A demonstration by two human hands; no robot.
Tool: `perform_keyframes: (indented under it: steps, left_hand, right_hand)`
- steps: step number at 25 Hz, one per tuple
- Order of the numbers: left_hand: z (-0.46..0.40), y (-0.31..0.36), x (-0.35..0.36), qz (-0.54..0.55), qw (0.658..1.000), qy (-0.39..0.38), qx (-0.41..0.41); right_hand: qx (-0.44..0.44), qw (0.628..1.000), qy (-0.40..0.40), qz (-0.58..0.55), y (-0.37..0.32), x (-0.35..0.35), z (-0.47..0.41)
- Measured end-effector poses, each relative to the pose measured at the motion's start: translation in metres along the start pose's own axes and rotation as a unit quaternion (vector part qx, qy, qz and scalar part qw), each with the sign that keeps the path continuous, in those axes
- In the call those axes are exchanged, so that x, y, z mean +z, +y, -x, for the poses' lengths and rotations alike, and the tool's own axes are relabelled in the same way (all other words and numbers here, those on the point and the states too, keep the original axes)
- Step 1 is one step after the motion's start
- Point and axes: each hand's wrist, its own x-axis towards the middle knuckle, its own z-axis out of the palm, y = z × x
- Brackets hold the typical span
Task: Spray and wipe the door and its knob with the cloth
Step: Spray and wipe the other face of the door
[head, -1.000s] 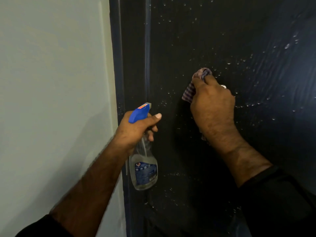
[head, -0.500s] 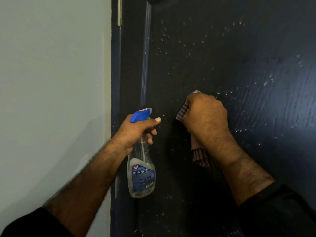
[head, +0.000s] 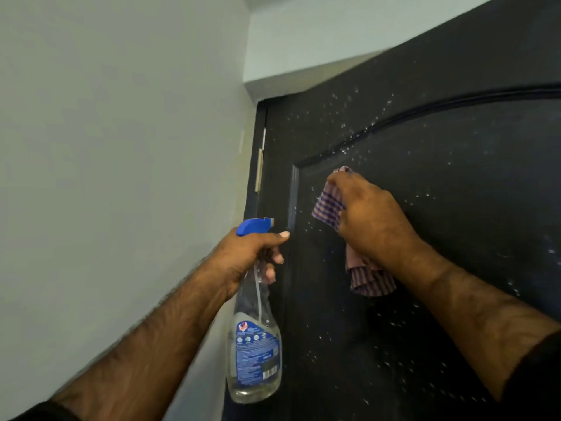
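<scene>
A striped purple cloth [head: 329,205] is held flat against the dark door [head: 455,208], just inside the upper left corner of the door's raised panel, below the curved moulding [head: 425,112] that arches across the top of that panel. The cloth is gripped by the right hand [head: 368,218], whose fingers are curled over it and pressed toward the door; one bunched end shows above the fingertips, a striped fold shows to the left of the hand, and a loose tail hangs below the wrist. Small droplets [head: 343,126] are scattered over the door, thickest around the moulding near the top left corner and again lower down the panel beneath the right forearm. The knob cannot be seen.

Near the door's left edge, a clear spray bottle [head: 255,344] with a blue label is held roughly upright by the left hand [head: 247,256]. The fingers are wrapped around the bottle's neck below the blue trigger head [head: 253,225], with the thumb laid along the top, pointing toward the door. A little liquid can be seen at the bottom of the bottle, and the nozzle is turned toward the door. The bottle is kept apart from the cloth.

Along the left edge of the door, a pale hinge [head: 260,174] is set on the frame. Beyond it, a pale wall [head: 121,132] fills the left side, and another pale surface runs above the top of the door. Dark sleeves cover both upper forearms at the lower corners of the view.
</scene>
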Motion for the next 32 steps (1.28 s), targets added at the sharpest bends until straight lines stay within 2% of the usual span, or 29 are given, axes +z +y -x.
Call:
perform_keyframes:
  steps: [6,9,18,22,24,26,28,29,32]
  left_hand:
    - [-0.052,0.052,-0.009,0.005,1.0,-0.008,0.023]
    - [-0.091,0.063,-0.018,0.012,0.999,-0.025,0.043]
    - [-0.19,0.065,-0.033,0.025,0.997,-0.069,0.036]
    - [-0.203,0.07,-0.033,0.036,0.995,-0.086,0.027]
    - [-0.205,0.074,-0.036,0.047,0.995,-0.084,0.037]
    - [-0.207,0.08,-0.042,0.059,0.994,-0.082,0.041]
    - [-0.209,0.083,-0.048,0.065,0.994,-0.078,0.045]
    - [-0.21,0.083,-0.05,0.066,0.994,-0.072,0.047]
    - [-0.21,0.081,-0.055,0.057,0.995,-0.057,0.05]
  right_hand:
    - [-0.055,0.991,0.066,0.1,-0.002,-0.008,-0.074]
    - [-0.044,0.985,0.091,0.136,-0.007,-0.006,-0.11]
    - [-0.031,0.961,0.106,0.252,-0.008,0.009,-0.185]
    - [-0.087,0.948,0.109,0.287,-0.006,0.015,-0.209]
    - [-0.1,0.924,0.11,0.353,-0.003,0.02,-0.219]
    - [-0.103,0.877,0.156,0.444,0.0,0.026,-0.232]
    - [-0.088,0.849,0.189,0.486,-0.007,0.036,-0.241]
    - [-0.095,0.844,0.19,0.492,-0.012,0.04,-0.245]
    - [-0.118,0.857,0.098,0.493,-0.032,0.064,-0.248]
